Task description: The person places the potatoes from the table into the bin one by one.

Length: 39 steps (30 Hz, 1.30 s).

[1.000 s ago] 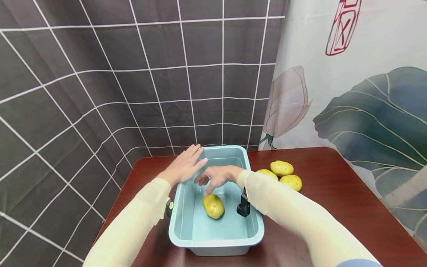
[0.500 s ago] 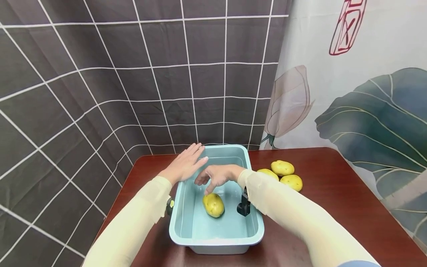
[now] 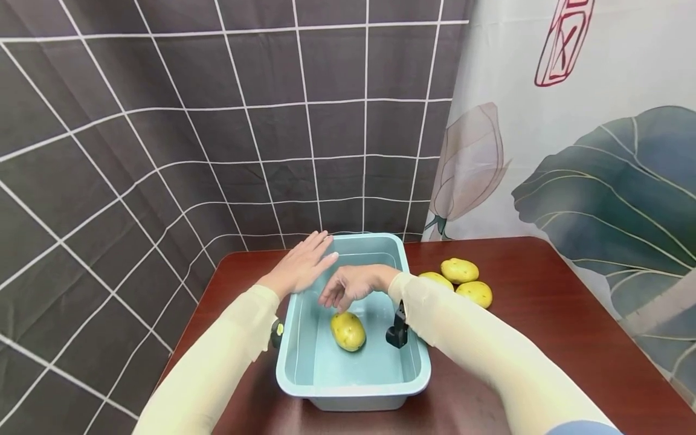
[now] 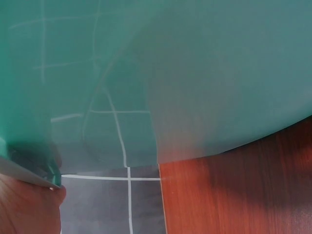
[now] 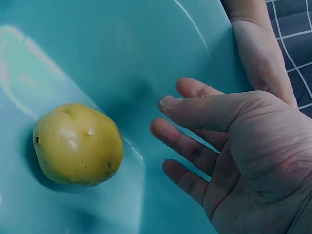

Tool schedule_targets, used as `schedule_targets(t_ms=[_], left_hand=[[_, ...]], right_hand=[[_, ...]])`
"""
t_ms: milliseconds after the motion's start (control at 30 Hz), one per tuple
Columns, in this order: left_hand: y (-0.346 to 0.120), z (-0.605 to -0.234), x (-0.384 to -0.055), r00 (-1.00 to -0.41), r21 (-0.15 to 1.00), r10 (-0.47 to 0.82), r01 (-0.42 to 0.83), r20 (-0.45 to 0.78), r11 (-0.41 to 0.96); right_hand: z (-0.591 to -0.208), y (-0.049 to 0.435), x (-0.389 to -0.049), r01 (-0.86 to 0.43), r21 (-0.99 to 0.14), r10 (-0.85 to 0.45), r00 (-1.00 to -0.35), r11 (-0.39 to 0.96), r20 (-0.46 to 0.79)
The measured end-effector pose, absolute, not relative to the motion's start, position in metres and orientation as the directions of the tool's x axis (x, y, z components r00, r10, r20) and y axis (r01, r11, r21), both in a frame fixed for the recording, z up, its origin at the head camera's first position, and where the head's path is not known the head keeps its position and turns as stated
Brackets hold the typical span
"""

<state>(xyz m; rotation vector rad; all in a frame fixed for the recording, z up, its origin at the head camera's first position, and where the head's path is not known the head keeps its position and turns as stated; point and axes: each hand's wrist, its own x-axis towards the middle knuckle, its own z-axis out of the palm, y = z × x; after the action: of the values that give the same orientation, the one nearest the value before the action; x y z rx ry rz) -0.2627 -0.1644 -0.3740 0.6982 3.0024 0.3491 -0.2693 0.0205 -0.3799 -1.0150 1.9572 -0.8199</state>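
A yellow potato (image 3: pixel 348 331) lies on the floor of a light blue plastic basin (image 3: pixel 353 390). My right hand (image 3: pixel 353 285) hovers inside the basin just beyond the potato, its fingers loosely bent around nothing. In the right wrist view a gap shows between the right fingertips and the potato (image 5: pixel 78 145). My left hand (image 3: pixel 301 266) rests on the basin's left rim with fingers stretched toward the far end. Most of the left hand is out of the left wrist view; only a part of the hand (image 4: pixel 29 204) shows beside the rim.
Several more potatoes (image 3: pixel 460 271) lie grouped on the reddish-brown table (image 3: pixel 533 302) right of the basin, one partly behind the right sleeve. A grey grid curtain (image 3: pixel 261 139) and a white floral curtain (image 3: pixel 489 199) hang behind. A dark device (image 3: pixel 397 332) sits at the right wrist.
The right hand has lifted slightly off the potato, its thumb drawing in toward the fingers. The left hand, basin and potatoes stay where they were.
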Motion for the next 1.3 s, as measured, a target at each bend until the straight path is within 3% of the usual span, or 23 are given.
schedule_targets(t_ms=[333,667,900,1300], left_hand=[[-0.164,-0.373,-0.265,-0.895,0.233,0.446,0.436,0.012,0.869],[-0.164,-0.371,-0.262,-0.893,0.249,0.451,0.434,-0.010,0.866],[-0.164,-0.372,-0.264,-0.891,0.238,0.454,0.443,0.011,0.864],[-0.163,-0.374,-0.267,-0.896,0.217,0.444,0.435,0.007,0.874]], right_hand=[[-0.374,0.025,-0.268,-0.379,-0.796,-0.864,-0.378,0.472,-0.333],[-0.349,0.038,-0.256,-0.483,-0.784,-0.915,-0.296,0.391,-0.274],[-0.332,0.050,-0.248,-0.467,-0.824,-0.940,-0.263,0.321,-0.217],[-0.318,0.067,-0.236,-0.448,-0.854,-0.949,-0.279,0.265,-0.148]])
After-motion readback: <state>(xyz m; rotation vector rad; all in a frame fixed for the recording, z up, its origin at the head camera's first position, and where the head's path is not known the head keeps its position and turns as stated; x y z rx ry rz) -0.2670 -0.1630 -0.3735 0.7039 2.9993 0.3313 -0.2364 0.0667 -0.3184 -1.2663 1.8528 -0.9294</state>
